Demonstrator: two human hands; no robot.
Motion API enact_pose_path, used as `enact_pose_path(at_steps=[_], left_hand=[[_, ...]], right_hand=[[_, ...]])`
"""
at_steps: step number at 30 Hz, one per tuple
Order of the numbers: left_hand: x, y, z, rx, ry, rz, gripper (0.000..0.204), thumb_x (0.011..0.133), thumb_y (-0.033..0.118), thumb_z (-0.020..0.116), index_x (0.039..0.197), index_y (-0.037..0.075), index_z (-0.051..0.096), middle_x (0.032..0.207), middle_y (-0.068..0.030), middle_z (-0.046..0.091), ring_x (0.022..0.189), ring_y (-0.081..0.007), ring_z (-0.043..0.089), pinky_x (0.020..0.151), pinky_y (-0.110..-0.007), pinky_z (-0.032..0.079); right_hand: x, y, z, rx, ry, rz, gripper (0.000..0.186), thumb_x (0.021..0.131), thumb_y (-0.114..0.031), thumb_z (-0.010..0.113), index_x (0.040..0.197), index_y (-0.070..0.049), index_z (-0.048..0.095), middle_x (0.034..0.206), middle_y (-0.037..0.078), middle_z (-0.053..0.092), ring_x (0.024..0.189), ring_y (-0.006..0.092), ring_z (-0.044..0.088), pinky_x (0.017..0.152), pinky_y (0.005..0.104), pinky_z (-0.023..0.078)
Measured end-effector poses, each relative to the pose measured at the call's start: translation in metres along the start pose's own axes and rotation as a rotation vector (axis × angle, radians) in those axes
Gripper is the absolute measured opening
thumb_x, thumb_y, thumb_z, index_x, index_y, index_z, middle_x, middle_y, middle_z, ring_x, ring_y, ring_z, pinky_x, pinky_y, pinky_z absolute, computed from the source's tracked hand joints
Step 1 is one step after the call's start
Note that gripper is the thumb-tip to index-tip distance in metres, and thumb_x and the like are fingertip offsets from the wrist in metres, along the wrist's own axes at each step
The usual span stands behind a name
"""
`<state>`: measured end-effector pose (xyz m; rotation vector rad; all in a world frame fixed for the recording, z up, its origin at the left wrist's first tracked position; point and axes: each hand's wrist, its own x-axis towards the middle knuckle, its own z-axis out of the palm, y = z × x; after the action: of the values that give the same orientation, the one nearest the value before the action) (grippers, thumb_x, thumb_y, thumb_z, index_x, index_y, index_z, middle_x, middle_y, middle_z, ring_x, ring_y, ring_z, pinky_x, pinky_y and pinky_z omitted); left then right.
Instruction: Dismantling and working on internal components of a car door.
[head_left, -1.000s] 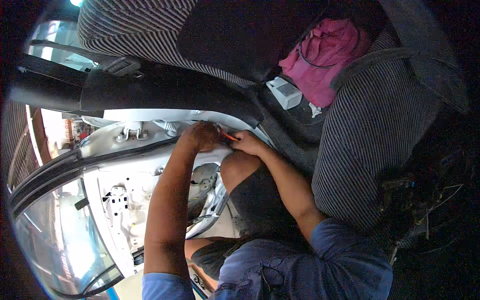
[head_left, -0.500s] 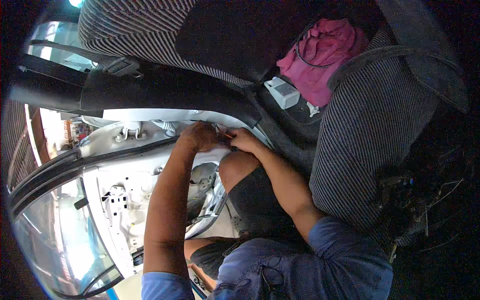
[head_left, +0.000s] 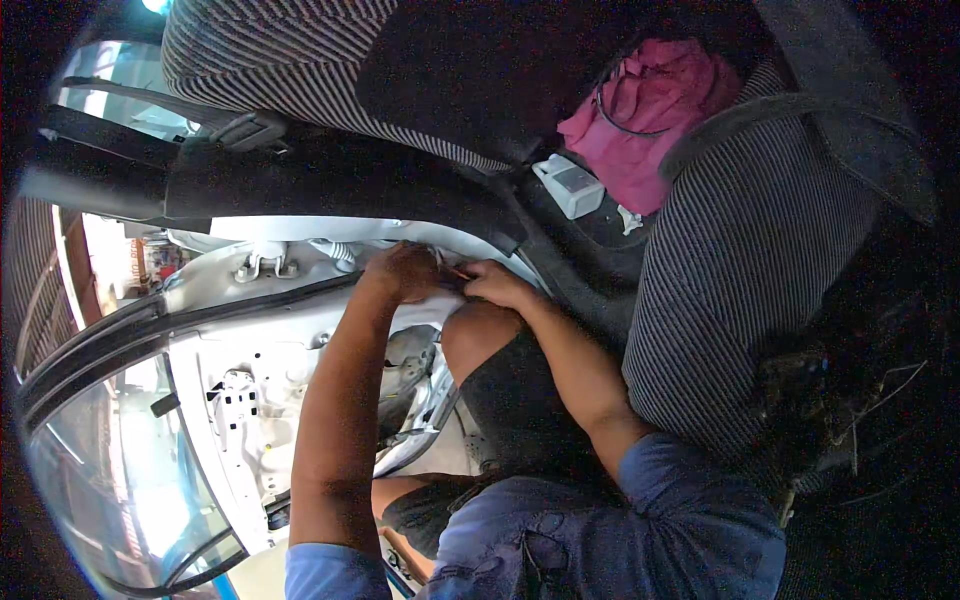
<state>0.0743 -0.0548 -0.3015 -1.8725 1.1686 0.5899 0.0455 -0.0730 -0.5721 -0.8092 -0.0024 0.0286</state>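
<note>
Both hands meet at the white door pillar (head_left: 420, 230), just above my bare knee. My left hand (head_left: 404, 272) is closed there, its fingertips hidden against the metal; what it holds I cannot make out. Beside it my right hand (head_left: 492, 282) has its fingers closed on an orange-handled tool (head_left: 458, 272) that points toward the left hand; the tool's tip is hidden. A white corrugated sleeve (head_left: 332, 252) and a metal hinge-like bracket (head_left: 265, 262) sit to the left of my hands, above a black rubber seal (head_left: 245, 302).
A stripped white door panel (head_left: 270, 420) with holes and window glass (head_left: 140, 470) fills the lower left. Striped seats (head_left: 730, 260) lie right and above. A pink cloth (head_left: 650, 120) with a dark cable and a small white container (head_left: 567, 186) lie between them.
The orange handle shows less between my hands than a second ago. Otherwise my hands and arms have stayed in nearly the same place, with slight shifts of the fingers.
</note>
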Motion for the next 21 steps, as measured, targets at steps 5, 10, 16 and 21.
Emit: enact_pose_path(at_steps=[5, 10, 16, 21], left_hand=[[0.003, -0.001, 0.001, 0.027, 0.046, -0.01, 0.045, 0.093, 0.049, 0.053, 0.114, 0.014, 0.072, 0.107, -0.014, 0.073, 0.091, -0.0345, 0.066, 0.077, -0.045, 0.05], [-0.001, -0.002, 0.008, 0.053, 0.092, -0.017, 0.043, 0.092, 0.047, 0.054, 0.112, 0.014, 0.072, 0.105, -0.0141, 0.073, 0.089, -0.034, 0.066, 0.075, -0.044, 0.05], [0.004, -0.001, 0.007, 0.09, 0.158, -0.02, 0.041, 0.091, 0.045, 0.054, 0.11, 0.013, 0.073, 0.103, -0.0142, 0.072, 0.086, -0.0334, 0.065, 0.072, -0.044, 0.049], [0.006, 0.001, 0.008, 0.121, 0.209, -0.027, 0.039, 0.091, 0.044, 0.055, 0.108, 0.013, 0.073, 0.101, -0.0143, 0.072, 0.084, -0.033, 0.064, 0.069, -0.043, 0.048]], right_hand=[[-0.001, 0.003, 0.0, 0.033, 0.0, 0.005, 0.026, 0.089, -0.008, 0.059, 0.11, -0.004, 0.073, 0.102, 0.007, 0.072, 0.09, 0.0138, 0.061, 0.083, 0.0297, 0.048], [-0.003, 0.009, 0.001, 0.065, 0.002, 0.011, 0.025, 0.09, -0.008, 0.058, 0.11, -0.004, 0.073, 0.102, 0.007, 0.072, 0.09, 0.0133, 0.06, 0.083, 0.0294, 0.047], [0.007, 0.004, 0.006, 0.098, 0.013, 0.009, 0.024, 0.091, -0.008, 0.058, 0.109, -0.004, 0.073, 0.102, 0.006, 0.072, 0.09, 0.0127, 0.06, 0.083, 0.029, 0.047], [0.008, 0.005, 0.008, 0.129, 0.017, 0.008, 0.024, 0.091, -0.007, 0.057, 0.108, -0.004, 0.073, 0.102, 0.006, 0.072, 0.09, 0.0123, 0.06, 0.083, 0.0287, 0.047]])
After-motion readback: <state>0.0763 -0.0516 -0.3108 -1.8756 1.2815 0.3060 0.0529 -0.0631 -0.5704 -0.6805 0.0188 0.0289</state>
